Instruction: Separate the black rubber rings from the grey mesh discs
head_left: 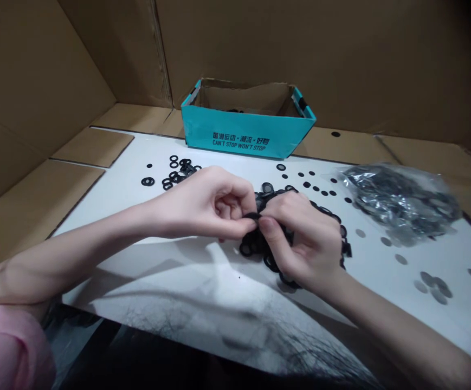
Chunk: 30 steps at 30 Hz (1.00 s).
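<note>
Between the fingertips of both hands is a small black rubber ring (pixel 252 216), partly covered by the fingers. My left hand (pixel 214 203) pinches its left side, thumb below and forefinger curled above. On the other side my right hand (pixel 304 233) grips it between thumb and forefinger. Under and behind my right hand lies a pile of black rings (pixel 248 248), some with grey mesh discs in them. More loose black rings (pixel 173 176) lie beyond my left wrist. Whether the held ring has a disc in it is hidden.
A turquoise box (pixel 247 132) with dark pieces inside stands at the back. To the right lies a clear plastic bag (pixel 401 200) of dark discs. Small black discs (pixel 316 188) and grey mesh discs (pixel 434 284) are scattered on the white board (pixel 202 281). Cardboard walls (pixel 320 59) surround it.
</note>
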Each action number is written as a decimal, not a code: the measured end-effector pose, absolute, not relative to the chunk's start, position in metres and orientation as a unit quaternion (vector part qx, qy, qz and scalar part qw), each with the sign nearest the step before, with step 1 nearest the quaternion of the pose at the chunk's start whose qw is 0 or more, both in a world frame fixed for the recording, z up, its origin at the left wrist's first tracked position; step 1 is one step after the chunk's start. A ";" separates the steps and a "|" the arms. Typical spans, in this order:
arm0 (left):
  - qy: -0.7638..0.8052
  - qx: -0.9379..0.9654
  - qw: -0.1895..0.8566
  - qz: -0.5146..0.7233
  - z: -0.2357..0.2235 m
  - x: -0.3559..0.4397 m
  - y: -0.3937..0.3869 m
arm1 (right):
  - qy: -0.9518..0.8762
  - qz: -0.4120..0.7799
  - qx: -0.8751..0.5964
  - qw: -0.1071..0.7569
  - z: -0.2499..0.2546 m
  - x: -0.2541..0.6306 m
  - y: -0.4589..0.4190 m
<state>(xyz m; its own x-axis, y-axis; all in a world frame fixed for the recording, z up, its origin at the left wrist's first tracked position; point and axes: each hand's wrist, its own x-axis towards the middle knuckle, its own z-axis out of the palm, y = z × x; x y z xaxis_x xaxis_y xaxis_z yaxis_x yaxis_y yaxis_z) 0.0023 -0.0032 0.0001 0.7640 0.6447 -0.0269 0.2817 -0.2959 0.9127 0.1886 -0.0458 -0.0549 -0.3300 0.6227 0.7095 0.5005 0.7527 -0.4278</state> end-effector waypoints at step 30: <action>0.198 0.897 0.253 0.304 -0.008 -0.001 -0.011 | -0.521 0.630 -0.340 0.465 -0.060 0.183 -0.047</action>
<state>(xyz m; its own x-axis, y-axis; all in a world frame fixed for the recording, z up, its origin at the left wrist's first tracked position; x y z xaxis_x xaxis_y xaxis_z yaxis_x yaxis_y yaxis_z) -0.0010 -0.0113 -0.0082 0.7371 0.5090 0.4446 0.2012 -0.7933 0.5746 0.1825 -0.0471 -0.0601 -0.3359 0.9403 0.0554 -0.2312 -0.0253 -0.9726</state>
